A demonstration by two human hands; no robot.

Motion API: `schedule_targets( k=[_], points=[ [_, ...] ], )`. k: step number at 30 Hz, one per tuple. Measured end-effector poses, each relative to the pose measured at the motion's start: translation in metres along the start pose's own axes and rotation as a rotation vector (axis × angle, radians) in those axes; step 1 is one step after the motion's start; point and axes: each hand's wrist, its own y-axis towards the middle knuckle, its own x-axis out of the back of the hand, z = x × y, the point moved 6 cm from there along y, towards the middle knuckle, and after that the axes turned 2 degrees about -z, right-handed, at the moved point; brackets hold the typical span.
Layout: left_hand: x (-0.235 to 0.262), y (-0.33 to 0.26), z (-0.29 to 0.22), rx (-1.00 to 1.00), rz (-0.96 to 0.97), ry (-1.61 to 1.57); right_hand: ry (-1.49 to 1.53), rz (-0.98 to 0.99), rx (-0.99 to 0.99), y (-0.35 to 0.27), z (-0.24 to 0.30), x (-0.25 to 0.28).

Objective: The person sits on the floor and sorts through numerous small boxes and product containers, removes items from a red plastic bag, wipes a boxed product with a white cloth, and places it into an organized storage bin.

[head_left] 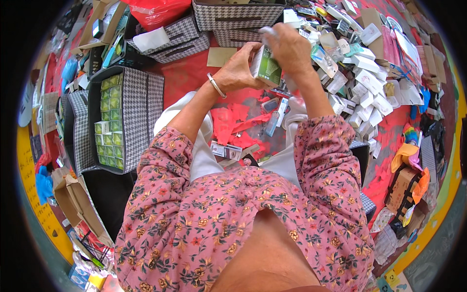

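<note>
My left hand (pixel 237 70), a silver bracelet (pixel 216 85) at its wrist, is closed around the side of a small green-and-white carton (pixel 269 66). The carton is tilted in front of me, with a pale bulb shape printed on its front. Over its right edge, my right hand (pixel 293 48) is bent and slightly smeared by motion. A crumpled whitish cloth (pixel 267 31) pokes out from its fingers, and more pale material hangs below the palm. Part of the carton is hidden behind that hand.
Left of me, a houndstooth storage box (pixel 151 100) holds rows of small green cartons (pixel 111 114). More houndstooth bins (pixel 238 14) stand ahead, near a red plastic bag (pixel 156 13). A heap of small white boxes (pixel 369 80) spreads to the right. Torn red sheeting (pixel 182 78) covers the ground.
</note>
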Motion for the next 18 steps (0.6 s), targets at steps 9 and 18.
schedule_targets(
  k=[9,18],
  points=[
    [0.031,0.002,0.006,-0.026,-0.333,0.111,0.467,0.186,-0.606,-0.012,-0.051,-0.006],
    [0.031,0.001,-0.015,-0.335,-0.409,0.292,0.891,0.427,-0.67,-0.032,-0.021,-0.045]
  ],
)
